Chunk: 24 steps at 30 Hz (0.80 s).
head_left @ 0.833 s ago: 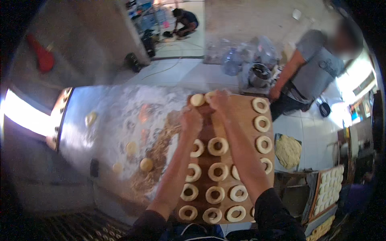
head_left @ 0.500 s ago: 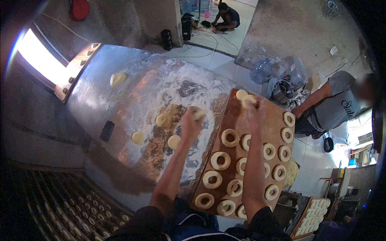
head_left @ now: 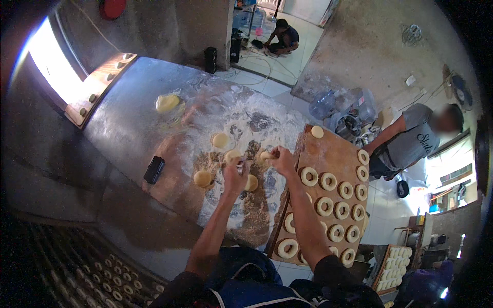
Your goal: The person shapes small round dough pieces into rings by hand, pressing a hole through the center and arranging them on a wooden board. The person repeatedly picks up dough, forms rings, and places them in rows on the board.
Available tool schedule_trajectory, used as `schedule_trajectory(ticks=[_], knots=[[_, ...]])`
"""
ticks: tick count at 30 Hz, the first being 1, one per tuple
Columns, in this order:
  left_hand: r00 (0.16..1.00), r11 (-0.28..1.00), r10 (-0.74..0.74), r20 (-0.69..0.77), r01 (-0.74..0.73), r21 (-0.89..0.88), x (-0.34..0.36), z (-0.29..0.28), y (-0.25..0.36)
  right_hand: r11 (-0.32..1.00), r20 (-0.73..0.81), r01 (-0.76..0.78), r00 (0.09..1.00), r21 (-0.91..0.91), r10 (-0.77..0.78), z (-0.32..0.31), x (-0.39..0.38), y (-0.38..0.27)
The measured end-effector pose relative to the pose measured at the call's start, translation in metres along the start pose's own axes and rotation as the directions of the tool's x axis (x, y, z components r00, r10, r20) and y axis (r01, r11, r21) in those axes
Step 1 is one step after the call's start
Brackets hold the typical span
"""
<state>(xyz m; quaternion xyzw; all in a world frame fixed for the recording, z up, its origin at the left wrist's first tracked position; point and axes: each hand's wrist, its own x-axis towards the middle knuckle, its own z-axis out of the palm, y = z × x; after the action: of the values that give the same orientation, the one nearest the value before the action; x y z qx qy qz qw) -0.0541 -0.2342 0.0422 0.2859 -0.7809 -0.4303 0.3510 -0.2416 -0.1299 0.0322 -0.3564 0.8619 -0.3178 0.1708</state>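
Note:
My right hand [head_left: 282, 161] pinches a small piece of dough [head_left: 265, 156] over the floured metal table [head_left: 128, 102]. Beside it, my left hand [head_left: 235, 177] has its fingers curled together at the near edge of a round dough piece [head_left: 232, 155]. Something small and greyish shows between those fingers, too blurred to name. Around the hands lie more flat dough rounds: one farther off [head_left: 220, 140], one to the left [head_left: 202, 178] and one [head_left: 250, 183] partly behind my left hand. A lone dough disc [head_left: 317, 132] rests at the far corner of the wooden board [head_left: 321, 156].
Several dough rings [head_left: 324, 206] sit on the board at right. A larger dough lump [head_left: 167, 103] and a black oblong object [head_left: 154, 170] lie on the table. A person in grey [head_left: 411, 133] stands beyond the board; another crouches in the doorway [head_left: 284, 38]. A rack [head_left: 113, 277] holds rings.
My right hand has left the far end of the board and come back over the table, now with dough in its fingers. One disc stays on that corner. The view has shifted slightly.

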Motion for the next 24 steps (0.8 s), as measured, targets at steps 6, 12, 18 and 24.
schedule_trajectory(ticks=[6, 12, 18, 24], knots=[[0.948, 0.869, -0.142, 0.284, 0.257, -0.423, -0.024, -0.017, 0.010, 0.820, -0.053, -0.009, 0.997, 0.573, 0.048, 0.013, -0.092, -0.069], [0.928, 0.860, -0.129, 0.350, 0.280, -0.425, -0.040, -0.042, 0.010, 0.860, -0.178, 0.051, 0.983, 0.507, 0.047, 0.026, -0.124, -0.118], [0.792, -0.062, -0.226, 0.568, 0.570, -0.819, -0.057, -0.057, -0.002, 0.818, 0.150, 0.081, 0.968, 0.570, -0.201, 0.024, -0.146, -0.138], [0.862, 0.229, -0.038, 0.506, 0.501, -0.835, -0.063, -0.064, -0.001, 0.423, 0.186, -0.308, 0.934, 0.852, 0.306, 0.030, -0.141, -0.123]])
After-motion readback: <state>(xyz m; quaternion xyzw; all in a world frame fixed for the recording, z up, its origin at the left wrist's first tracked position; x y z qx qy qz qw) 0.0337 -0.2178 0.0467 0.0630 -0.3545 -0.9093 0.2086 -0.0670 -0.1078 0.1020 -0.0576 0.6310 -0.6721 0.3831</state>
